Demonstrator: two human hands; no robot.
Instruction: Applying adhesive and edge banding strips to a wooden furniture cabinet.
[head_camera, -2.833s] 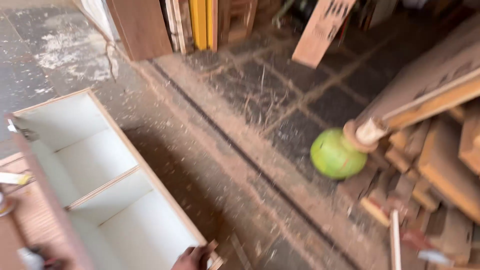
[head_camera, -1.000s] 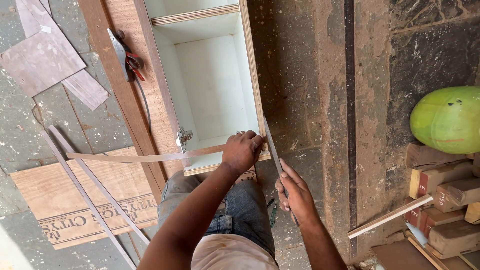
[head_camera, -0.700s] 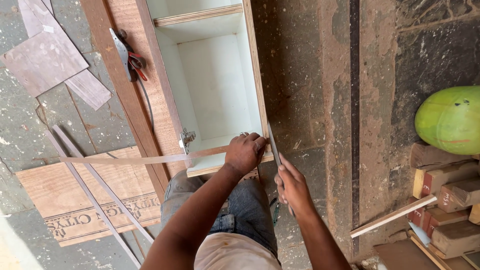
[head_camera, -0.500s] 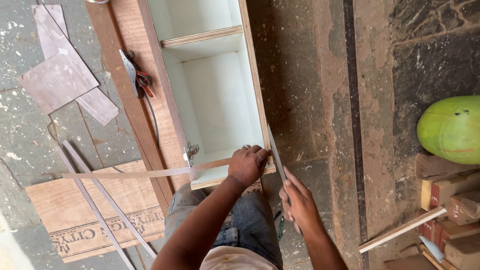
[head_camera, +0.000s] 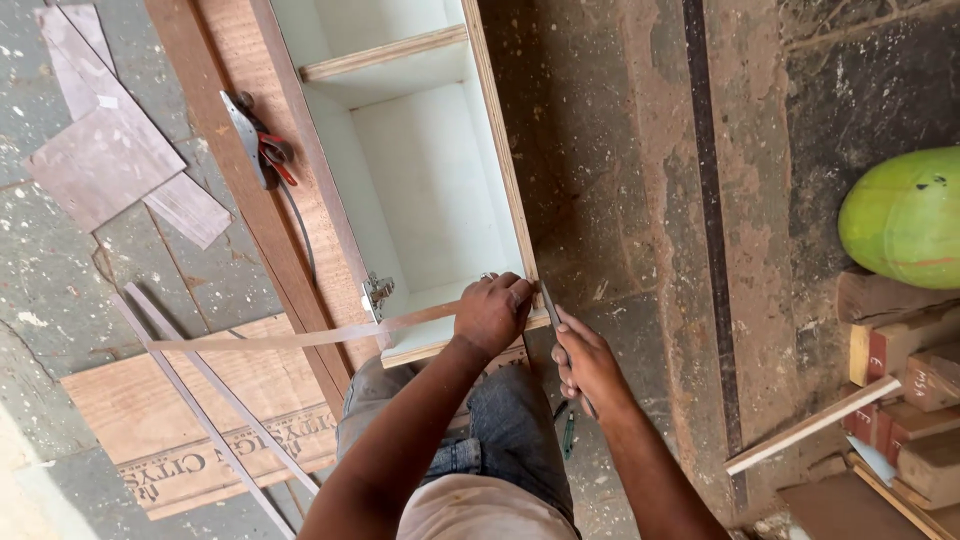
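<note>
Nearby, pliers (head_camera: 262, 150), loose strips (head_camera: 215, 395), green ball (head_camera: 905, 218); left hand (head_camera: 492, 312) pressing edge strip (head_camera: 300, 338), right hand's (head_camera: 588, 362) grip around blade (head_camera: 550, 305).

Green ball (head_camera: 903, 217) beside stacked wood offcuts (head_camera: 915, 375); red-handled pliers (head_camera: 258, 145) on brown board (head_camera: 232, 150).

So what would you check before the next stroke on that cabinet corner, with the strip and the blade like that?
1. Left hand presses the thin edging strip onto the front edge of the cabinet: ok.
2. Right hand grips the flat blade: ok.
3. Blade tip at the cabinet corner: ok.
4. Left fingers out of the blade's path: not ok, they sit right beside it.
5. Loose end of the strip free of the hinge: cannot tell.
6. Strip stuck down under the hand: cannot tell, hidden.
</note>
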